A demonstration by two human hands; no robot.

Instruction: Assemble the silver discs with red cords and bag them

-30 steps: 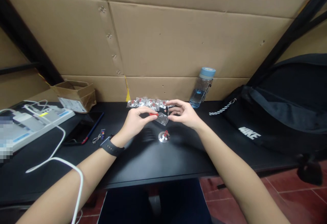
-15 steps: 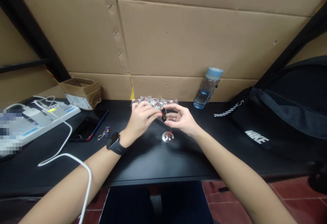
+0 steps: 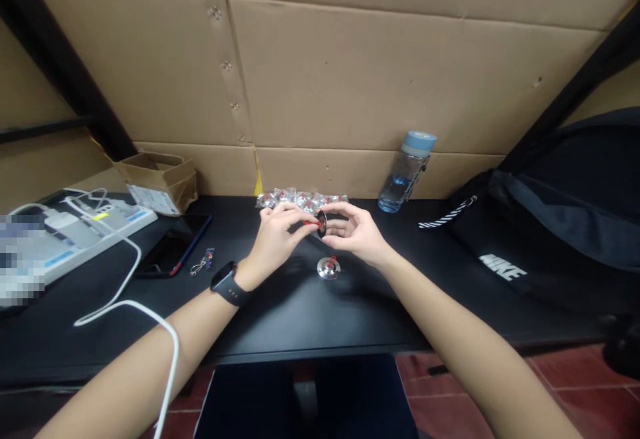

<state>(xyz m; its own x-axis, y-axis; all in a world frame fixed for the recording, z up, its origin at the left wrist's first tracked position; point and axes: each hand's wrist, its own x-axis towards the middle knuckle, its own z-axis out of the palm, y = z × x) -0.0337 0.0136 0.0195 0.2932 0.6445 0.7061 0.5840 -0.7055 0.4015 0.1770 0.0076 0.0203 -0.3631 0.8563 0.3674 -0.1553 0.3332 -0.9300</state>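
Note:
Above the desk (image 3: 280,332), my left hand (image 3: 280,232) pinches a red cord on a small finger cymbal (image 3: 322,224). Around the rim of that cymbal curl the fingers of my right hand (image 3: 357,233), thumb below and index finger on top. The disc is tilted up on edge, its concave dark side towards my right palm. Just below my hands a second finger cymbal (image 3: 329,268) lies on the desk, its red cord loop on top. Behind my hands is a row of clear plastic packets (image 3: 300,200) with red bits inside, partly hidden by my fingers.
On the left are a power strip (image 3: 143,216) with white cables, a phone (image 3: 175,245), a small keychain (image 3: 204,263) and an open cardboard box (image 3: 165,185). A water bottle (image 3: 406,172) and a black bag (image 3: 540,239) stand to the right. Cardboard panels (image 3: 350,92) close off the back.
My left fingers have drawn slightly away from the disc, and more of the red cord shows between them. My right hand stays nearly still on the rim.

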